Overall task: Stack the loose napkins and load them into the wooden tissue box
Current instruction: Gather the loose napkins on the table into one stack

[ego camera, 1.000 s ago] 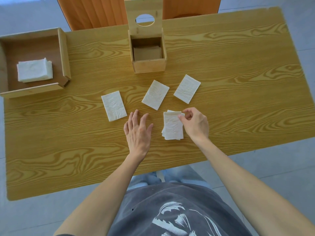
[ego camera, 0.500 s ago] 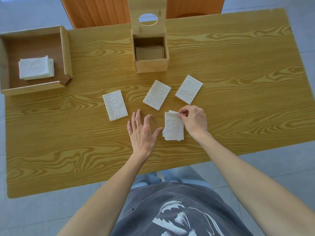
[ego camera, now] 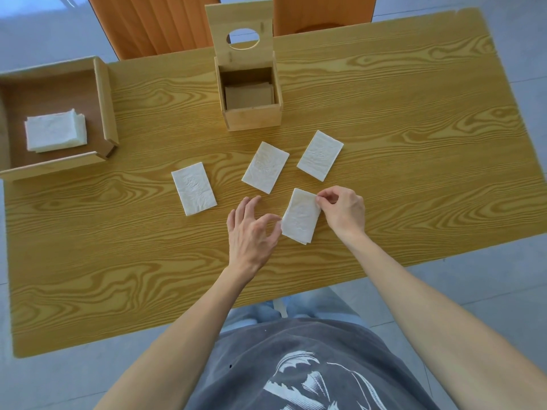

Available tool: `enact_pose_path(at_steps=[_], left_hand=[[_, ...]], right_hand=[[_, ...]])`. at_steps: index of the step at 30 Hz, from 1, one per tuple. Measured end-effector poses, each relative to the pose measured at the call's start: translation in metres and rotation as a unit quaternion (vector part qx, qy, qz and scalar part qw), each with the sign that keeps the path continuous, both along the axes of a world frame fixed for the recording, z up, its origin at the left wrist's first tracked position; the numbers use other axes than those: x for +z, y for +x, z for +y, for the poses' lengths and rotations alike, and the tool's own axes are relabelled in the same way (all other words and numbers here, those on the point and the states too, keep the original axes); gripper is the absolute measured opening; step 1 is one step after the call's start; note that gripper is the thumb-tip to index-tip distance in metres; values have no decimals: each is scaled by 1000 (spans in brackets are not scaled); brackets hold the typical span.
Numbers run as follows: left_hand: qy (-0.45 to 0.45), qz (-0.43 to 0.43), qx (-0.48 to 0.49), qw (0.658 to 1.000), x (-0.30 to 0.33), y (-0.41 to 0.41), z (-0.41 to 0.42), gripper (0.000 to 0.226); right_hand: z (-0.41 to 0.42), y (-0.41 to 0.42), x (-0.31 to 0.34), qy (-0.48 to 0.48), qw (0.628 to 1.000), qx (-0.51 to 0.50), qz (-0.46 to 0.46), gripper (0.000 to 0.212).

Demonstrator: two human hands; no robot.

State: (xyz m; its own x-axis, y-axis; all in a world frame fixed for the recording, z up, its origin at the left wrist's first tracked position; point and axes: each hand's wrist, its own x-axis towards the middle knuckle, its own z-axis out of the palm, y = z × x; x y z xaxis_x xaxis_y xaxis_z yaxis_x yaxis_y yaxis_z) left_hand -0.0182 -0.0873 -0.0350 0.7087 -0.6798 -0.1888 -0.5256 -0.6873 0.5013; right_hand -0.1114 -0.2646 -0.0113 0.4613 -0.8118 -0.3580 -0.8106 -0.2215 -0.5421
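Since a second ago, the small napkin stack (ego camera: 300, 216) has been turned from square-on to a slant on the wooden table (ego camera: 414, 149), and the left hand (ego camera: 251, 229) has been brought from flat beside it to its left edge. That hand is held with fingers spread and slightly curled, the thumb tip touching or just short of the stack's lower left side; nothing is clamped in it. The stack's upper right corner is pinched between thumb and fingertips of the right hand (ego camera: 343, 210). Beyond the hands, three loose napkins are laid singly in an arc: the left napkin (ego camera: 194, 188), the middle napkin (ego camera: 265, 167) and the right napkin (ego camera: 320, 155). Farther back, the wooden tissue box (ego camera: 251, 118) is seen open, its lid (ego camera: 239, 31) with a round hole raised upright. At far left, a wooden tray (ego camera: 102, 93) is shown holding a folded napkin pile (ego camera: 54, 134).
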Motion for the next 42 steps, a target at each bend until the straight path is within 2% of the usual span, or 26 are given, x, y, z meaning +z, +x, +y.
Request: enact_pose_path(at_steps=[8, 11, 16, 19, 22, 25, 28, 31, 34, 42], left_hand=[[11, -5, -12, 1000, -1, -5, 2, 21], [21, -17, 0, 1000, -3, -6, -1, 26], [14, -59, 48, 997, -4, -10, -5, 46], [47, -40, 34, 998, -6, -6, -7, 61], [91, -10, 29, 995, -10, -2, -9, 68], [123, 2, 30, 992, -17, -1, -7, 71], [140, -3, 26, 990, -21, -1, -4, 71], [138, -5, 22, 990, -22, -1, -4, 72], [141, -6, 20, 990, -21, -1, -4, 72], [140, 5, 17, 990, -16, 2, -4, 72]], right_hand=[[-3, -3, -2, -15, 998, -3, 55, 16], [-10, 0, -1, -15, 999, -19, 48, 23], [-33, 24, 2, 46, 990, -134, 12, 46], [-42, 42, 5, 96, 976, -195, 13, 54], [-46, 55, 7, 118, 967, -226, 20, 45], [-46, 62, 5, 112, 966, -232, 17, 19], [-43, 63, 3, 106, 968, -228, 11, 22], [-42, 60, 2, 96, 970, -224, -3, 11], [-41, 56, 3, 102, 968, -227, -40, 14], [-26, 38, 34, 220, 917, -272, -192, 17]])
